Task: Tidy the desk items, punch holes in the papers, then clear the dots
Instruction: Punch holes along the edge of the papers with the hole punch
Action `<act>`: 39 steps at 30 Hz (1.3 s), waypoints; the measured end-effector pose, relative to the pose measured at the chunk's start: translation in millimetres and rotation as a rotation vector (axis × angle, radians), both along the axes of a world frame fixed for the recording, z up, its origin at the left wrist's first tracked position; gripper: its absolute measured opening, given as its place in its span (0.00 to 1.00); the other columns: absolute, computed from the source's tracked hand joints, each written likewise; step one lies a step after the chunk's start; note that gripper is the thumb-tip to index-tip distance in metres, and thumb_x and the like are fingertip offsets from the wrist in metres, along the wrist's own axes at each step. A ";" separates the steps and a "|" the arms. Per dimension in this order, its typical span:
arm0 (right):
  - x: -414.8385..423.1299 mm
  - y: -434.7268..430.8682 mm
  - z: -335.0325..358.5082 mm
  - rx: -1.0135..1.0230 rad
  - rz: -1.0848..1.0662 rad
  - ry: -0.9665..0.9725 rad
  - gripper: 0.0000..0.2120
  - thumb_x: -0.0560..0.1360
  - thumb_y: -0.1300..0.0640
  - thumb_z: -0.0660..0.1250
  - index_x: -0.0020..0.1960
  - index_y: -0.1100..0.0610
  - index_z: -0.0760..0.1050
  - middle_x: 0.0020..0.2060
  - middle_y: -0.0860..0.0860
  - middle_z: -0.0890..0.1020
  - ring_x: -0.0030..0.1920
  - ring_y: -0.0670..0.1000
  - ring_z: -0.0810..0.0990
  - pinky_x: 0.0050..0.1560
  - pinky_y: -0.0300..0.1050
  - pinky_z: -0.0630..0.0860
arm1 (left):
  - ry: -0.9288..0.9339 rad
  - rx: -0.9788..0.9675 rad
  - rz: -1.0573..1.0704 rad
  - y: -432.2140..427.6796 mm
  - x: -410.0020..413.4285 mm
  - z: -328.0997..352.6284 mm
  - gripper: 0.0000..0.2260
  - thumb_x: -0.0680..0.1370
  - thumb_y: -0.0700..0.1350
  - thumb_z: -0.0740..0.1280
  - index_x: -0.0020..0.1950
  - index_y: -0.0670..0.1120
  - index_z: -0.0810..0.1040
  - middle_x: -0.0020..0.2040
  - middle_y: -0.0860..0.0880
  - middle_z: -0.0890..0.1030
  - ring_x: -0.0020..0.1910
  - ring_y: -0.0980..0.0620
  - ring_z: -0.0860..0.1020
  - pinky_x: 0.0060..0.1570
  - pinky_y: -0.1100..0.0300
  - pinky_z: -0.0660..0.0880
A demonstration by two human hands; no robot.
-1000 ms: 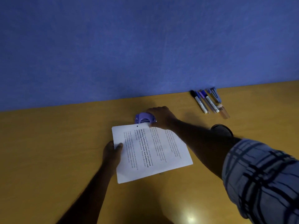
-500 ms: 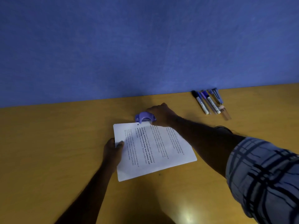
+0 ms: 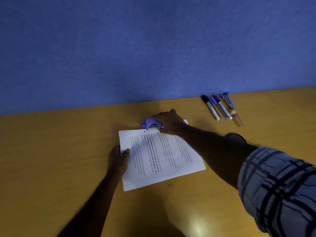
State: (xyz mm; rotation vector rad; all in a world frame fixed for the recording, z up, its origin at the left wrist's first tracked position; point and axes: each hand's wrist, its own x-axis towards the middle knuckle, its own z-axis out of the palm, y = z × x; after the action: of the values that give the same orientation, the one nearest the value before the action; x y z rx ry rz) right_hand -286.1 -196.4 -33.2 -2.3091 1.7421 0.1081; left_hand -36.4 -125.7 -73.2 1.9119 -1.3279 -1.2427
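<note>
A white printed paper stack [image 3: 159, 159] lies tilted on the wooden desk [image 3: 51, 159]. Its far edge is pushed into a purple hole punch [image 3: 150, 124] near the blue wall. One punched hole shows in the paper's far left corner. My right hand [image 3: 168, 122] rests on the punch's right side and grips it. My left hand [image 3: 118, 158] pinches the stack's left edge, thumb on top. A tiny dark dot [image 3: 169, 185] lies on the desk just below the paper's near edge.
Several markers and pens [image 3: 218, 106] lie side by side at the back right against the blue partition wall [image 3: 153, 48]. A dark round object [image 3: 236, 136] sits half hidden behind my right forearm.
The view shifted slightly. My right hand slid a little on the punch, uncovering more of its front; the paper's far edge stays in the slot. My left hand keeps its hold.
</note>
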 end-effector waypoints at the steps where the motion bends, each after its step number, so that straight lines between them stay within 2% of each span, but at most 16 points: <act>1: -0.2 -0.4 -0.2 -0.007 0.002 -0.005 0.24 0.72 0.50 0.72 0.66 0.50 0.71 0.57 0.51 0.82 0.56 0.53 0.79 0.62 0.54 0.68 | 0.010 0.007 0.005 0.2 0.1 -0.3 0.10 0.79 0.43 0.66 0.58 0.40 0.78 0.51 0.43 0.81 0.44 0.46 0.80 0.39 0.57 0.76; 9: -2.0 0.5 -3.7 -0.020 -0.030 -0.043 0.28 0.71 0.47 0.74 0.68 0.49 0.71 0.59 0.51 0.82 0.57 0.54 0.80 0.62 0.52 0.67 | -0.029 -0.017 -0.007 -0.6 2.5 2.4 0.08 0.79 0.44 0.66 0.54 0.40 0.78 0.48 0.43 0.81 0.43 0.47 0.80 0.35 0.59 0.74; 15: -3.7 4.8 -6.3 -0.028 -0.086 -0.098 0.27 0.73 0.45 0.72 0.69 0.50 0.71 0.60 0.52 0.82 0.58 0.54 0.79 0.64 0.54 0.68 | 0.023 -0.008 0.038 6.7 1.2 0.2 0.10 0.79 0.44 0.66 0.57 0.39 0.77 0.51 0.42 0.81 0.47 0.44 0.80 0.48 0.49 0.79; 20: -1.8 6.1 -4.7 -0.051 -0.105 -0.107 0.25 0.73 0.41 0.70 0.65 0.51 0.72 0.56 0.52 0.83 0.54 0.54 0.80 0.62 0.52 0.68 | 0.025 -0.003 0.045 18.5 1.3 -3.5 0.10 0.79 0.44 0.66 0.56 0.39 0.77 0.50 0.42 0.81 0.46 0.45 0.80 0.44 0.52 0.78; 26: 8.4 8.7 -8.8 -0.092 -0.180 -0.104 0.24 0.71 0.43 0.72 0.62 0.54 0.74 0.53 0.52 0.84 0.51 0.53 0.82 0.60 0.51 0.69 | -0.005 -0.022 0.043 23.7 1.9 -1.0 0.09 0.79 0.43 0.67 0.55 0.39 0.77 0.50 0.42 0.81 0.46 0.44 0.80 0.45 0.51 0.78; 33: 5.9 8.1 -3.3 -0.071 -0.128 -0.044 0.23 0.74 0.43 0.69 0.64 0.53 0.72 0.54 0.53 0.83 0.53 0.55 0.81 0.62 0.53 0.66 | -0.033 -0.069 0.026 19.0 2.3 3.6 0.08 0.79 0.44 0.66 0.54 0.40 0.77 0.48 0.43 0.81 0.45 0.44 0.80 0.45 0.49 0.79; 39: 11.2 4.3 5.3 0.011 -0.052 -0.004 0.23 0.74 0.50 0.70 0.68 0.50 0.70 0.57 0.52 0.82 0.57 0.55 0.79 0.63 0.54 0.65 | -0.036 -0.077 0.008 15.8 3.4 4.7 0.09 0.79 0.43 0.66 0.55 0.39 0.78 0.48 0.42 0.82 0.41 0.48 0.80 0.36 0.59 0.74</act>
State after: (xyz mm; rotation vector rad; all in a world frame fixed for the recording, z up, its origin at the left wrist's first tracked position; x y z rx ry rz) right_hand -274.9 -192.1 -27.9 -2.2524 1.7939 0.1034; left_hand -32.9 -109.8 -68.5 1.8931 -1.3649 -1.1415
